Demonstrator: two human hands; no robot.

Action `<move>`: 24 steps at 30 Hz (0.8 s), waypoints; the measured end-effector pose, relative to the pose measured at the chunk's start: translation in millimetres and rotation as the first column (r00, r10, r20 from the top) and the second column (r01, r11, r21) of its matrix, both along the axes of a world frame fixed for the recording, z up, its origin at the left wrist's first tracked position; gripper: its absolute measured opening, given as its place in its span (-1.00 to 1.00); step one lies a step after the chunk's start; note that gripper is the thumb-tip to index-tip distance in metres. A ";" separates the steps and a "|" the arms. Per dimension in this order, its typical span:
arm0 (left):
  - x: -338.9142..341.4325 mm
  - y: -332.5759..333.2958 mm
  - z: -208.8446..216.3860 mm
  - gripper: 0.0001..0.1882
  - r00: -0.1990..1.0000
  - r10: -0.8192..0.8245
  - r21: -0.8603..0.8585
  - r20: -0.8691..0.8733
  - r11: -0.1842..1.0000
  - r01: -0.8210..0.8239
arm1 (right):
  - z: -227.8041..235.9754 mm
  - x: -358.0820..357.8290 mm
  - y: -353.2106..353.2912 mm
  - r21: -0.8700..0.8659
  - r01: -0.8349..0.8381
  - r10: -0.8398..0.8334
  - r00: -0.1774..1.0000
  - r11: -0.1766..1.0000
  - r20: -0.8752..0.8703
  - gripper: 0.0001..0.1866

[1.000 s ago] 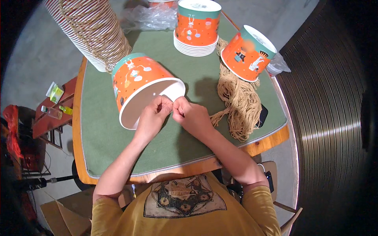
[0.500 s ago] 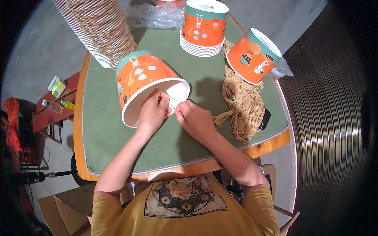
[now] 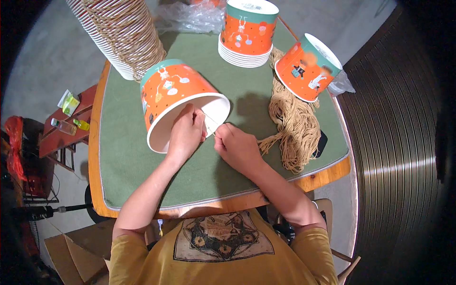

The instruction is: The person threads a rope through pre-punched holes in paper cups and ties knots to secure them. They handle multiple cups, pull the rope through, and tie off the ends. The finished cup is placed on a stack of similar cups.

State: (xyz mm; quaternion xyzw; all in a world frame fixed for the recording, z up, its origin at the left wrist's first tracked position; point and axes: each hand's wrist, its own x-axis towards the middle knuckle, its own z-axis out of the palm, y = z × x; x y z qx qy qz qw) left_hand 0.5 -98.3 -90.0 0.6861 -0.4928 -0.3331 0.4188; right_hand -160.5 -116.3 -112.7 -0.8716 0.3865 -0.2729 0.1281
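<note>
- Beyond the hands, leftward: tall bucket stack (image 3: 102, 42), twine (image 3: 128, 33) down one side.
- Orange bucket (image 3: 178, 88) on its side on the tabletop (image 3: 118, 142), mouth toward the hands.
- Left hand (image 3: 188, 130) at that mouth, pinching thin cord (image 3: 209, 128).
- Right hand (image 3: 237, 145) apart from left, closed on cord's other end.
- Beyond right hand: upturned bucket stack (image 3: 248, 33).
- Right of it: tan cord bundle (image 3: 293, 128), tilted bucket (image 3: 304, 71) at its far end.

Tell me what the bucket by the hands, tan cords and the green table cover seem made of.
Bucket: probably coated paperboard, smooth, printed, with a rolled white rim. Tan cords: likely cotton or similar fibre, matte, in soft, loose strands. Green table cover: apparently cloth, matte, with a stitched-looking pale edge.
</note>
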 end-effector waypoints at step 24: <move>2.1 2.8 -11.6 -0.87 0.984 -0.176 -0.062 -0.018 0.983 0.175 | 7.8 -5.0 -0.2 0.265 -0.040 0.013 0.995 0.963 0.101 -0.88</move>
